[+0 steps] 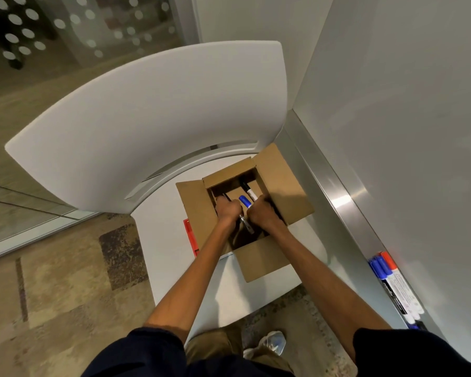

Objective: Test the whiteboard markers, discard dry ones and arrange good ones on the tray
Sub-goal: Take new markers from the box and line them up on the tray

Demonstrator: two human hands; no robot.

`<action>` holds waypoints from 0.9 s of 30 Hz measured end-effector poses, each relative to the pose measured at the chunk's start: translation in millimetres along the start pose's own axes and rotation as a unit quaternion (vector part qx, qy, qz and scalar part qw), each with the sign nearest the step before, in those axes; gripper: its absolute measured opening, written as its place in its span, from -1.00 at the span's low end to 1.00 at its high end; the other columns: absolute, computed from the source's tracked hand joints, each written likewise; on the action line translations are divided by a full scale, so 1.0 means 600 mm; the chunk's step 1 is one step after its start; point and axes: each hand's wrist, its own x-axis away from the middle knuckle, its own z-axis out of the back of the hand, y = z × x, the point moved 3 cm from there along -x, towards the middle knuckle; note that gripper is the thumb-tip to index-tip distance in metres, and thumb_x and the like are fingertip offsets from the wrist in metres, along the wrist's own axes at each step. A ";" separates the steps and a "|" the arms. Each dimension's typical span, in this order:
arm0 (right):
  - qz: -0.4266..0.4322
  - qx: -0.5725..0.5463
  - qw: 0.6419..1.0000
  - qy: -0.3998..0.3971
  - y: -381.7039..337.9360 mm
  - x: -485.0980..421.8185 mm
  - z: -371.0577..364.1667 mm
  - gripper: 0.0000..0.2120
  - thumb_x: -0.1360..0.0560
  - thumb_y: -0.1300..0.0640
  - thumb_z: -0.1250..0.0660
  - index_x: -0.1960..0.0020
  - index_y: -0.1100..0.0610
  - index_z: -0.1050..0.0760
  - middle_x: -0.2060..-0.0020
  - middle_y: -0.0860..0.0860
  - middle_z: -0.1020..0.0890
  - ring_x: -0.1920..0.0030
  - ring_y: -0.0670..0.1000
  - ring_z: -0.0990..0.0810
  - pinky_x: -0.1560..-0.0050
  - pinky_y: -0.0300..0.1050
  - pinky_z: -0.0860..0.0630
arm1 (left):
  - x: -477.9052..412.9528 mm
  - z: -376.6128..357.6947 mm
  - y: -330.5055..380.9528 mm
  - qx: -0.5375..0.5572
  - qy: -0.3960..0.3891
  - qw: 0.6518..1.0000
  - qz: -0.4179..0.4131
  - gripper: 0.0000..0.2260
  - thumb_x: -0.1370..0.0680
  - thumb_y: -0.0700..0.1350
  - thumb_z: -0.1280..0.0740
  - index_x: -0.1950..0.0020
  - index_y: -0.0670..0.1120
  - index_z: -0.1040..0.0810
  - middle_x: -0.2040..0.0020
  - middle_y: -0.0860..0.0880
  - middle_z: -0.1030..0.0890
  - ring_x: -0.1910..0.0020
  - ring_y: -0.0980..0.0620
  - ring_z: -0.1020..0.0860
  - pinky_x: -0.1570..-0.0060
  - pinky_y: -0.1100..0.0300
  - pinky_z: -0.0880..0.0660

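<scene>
An open cardboard box (pixel 279 183) rests on a white chair seat (pixel 163 240). Both my hands are inside it. My left hand (pixel 228 210) is closed around a black-tipped marker (pixel 225 197). My right hand (pixel 261 213) grips a white marker with a black end (pixel 249 192). A blue-capped marker (pixel 244 201) sticks up between the two hands, its lower end showing below them; which hand holds it is unclear. Several markers with blue and red caps (pixel 392 281) lie on the metal whiteboard tray (pixel 346 202) at the right.
The white curved chair back (pixel 147 118) stands beyond the box. A red object (pixel 191 235) peeks out left of the box. The whiteboard (pixel 405 118) fills the right side. Patterned carpet (pixel 65 281) lies left, with my shoe (pixel 272 345) below.
</scene>
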 end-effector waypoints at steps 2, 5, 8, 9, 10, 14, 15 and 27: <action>-0.026 0.018 0.999 -0.027 0.010 -0.003 -0.009 -0.42 -0.60 0.15 -0.24 -0.49 0.29 -0.06 -0.32 0.23 -0.44 -0.31 0.22 -0.46 -0.25 0.08 -0.44 | 0.008 0.007 0.005 0.019 0.008 1.000 -0.016 -0.74 -0.59 -0.31 -0.21 -0.28 -0.25 -0.34 -0.06 -0.18 -0.49 0.10 0.00 -0.49 0.35 0.25 -0.38; -0.015 0.093 0.996 -0.005 0.020 -0.007 -0.019 -0.50 -0.56 0.13 -0.32 -0.41 0.25 -0.22 -0.30 0.21 -0.48 -0.29 0.22 -0.49 -0.28 0.13 -0.47 | 0.023 0.010 0.002 0.053 0.003 0.998 -0.031 -0.68 -0.60 -0.31 -0.20 -0.36 -0.27 -0.32 -0.03 -0.15 -0.50 0.19 0.08 -0.50 0.40 0.30 -0.42; -0.003 0.112 0.993 0.022 0.011 0.002 -0.017 -0.60 -0.56 0.17 -0.32 -0.35 0.26 -0.34 -0.23 0.22 -0.54 -0.23 0.22 -0.54 -0.21 0.09 -0.52 | 0.031 0.014 0.001 0.084 -0.007 0.996 -0.030 -0.64 -0.60 -0.32 -0.20 -0.41 -0.27 -0.30 -0.09 -0.24 -0.53 0.25 0.09 -0.52 0.44 0.31 -0.46; 0.003 0.109 0.994 0.014 0.008 0.005 -0.015 -0.61 -0.57 0.19 -0.30 -0.35 0.27 -0.35 -0.23 0.22 -0.54 -0.22 0.22 -0.55 -0.20 0.06 -0.52 | 0.032 0.016 0.002 0.091 -0.008 0.995 -0.032 -0.67 -0.60 -0.33 -0.20 -0.37 -0.28 -0.33 -0.08 -0.25 -0.54 0.26 0.08 -0.52 0.44 0.31 -0.46; 0.005 0.104 0.995 0.001 0.002 0.009 -0.012 -0.63 -0.59 0.19 -0.27 -0.35 0.30 -0.36 -0.24 0.23 -0.53 -0.22 0.22 -0.54 -0.18 0.03 -0.51 | 0.031 0.017 0.002 0.097 -0.008 0.995 -0.034 -0.71 -0.60 -0.33 -0.20 -0.33 -0.28 -0.36 -0.05 -0.26 -0.54 0.24 0.06 -0.53 0.42 0.29 -0.47; 0.035 0.079 0.996 -0.014 -0.016 0.023 0.010 -0.62 -0.64 0.08 -0.21 -0.33 0.31 -0.41 -0.25 0.24 -0.52 -0.21 0.19 -0.54 -0.16 -0.01 -0.48 | 0.040 0.024 0.005 0.126 -0.016 0.991 -0.036 -0.80 -0.62 -0.28 -0.21 -0.24 -0.27 -0.36 0.02 -0.21 -0.56 0.14 -0.02 -0.59 0.32 0.24 -0.51; 0.050 0.074 0.996 -0.010 -0.020 0.028 0.017 -0.63 -0.64 0.05 -0.20 -0.32 0.30 -0.42 -0.22 0.23 -0.54 -0.20 0.18 -0.55 -0.15 -0.01 -0.48 | 0.047 0.025 0.007 0.137 -0.019 0.990 -0.037 -0.86 -0.63 -0.27 -0.21 -0.18 -0.23 -0.38 0.07 -0.18 -0.56 0.18 -0.01 -0.58 0.31 0.23 -0.51; 0.089 -0.135 0.987 0.002 0.056 0.122 0.081 -0.65 -0.66 -0.01 -0.14 -0.27 0.21 -0.46 -0.02 0.15 -0.65 0.02 0.11 -0.64 -0.07 0.05 -0.57 | 0.159 -0.035 0.048 0.203 -0.161 0.966 -0.001 -0.83 -0.65 -0.25 -0.16 0.10 -0.18 -0.48 0.25 -0.11 -0.55 0.30 0.03 -0.52 0.28 0.18 -0.48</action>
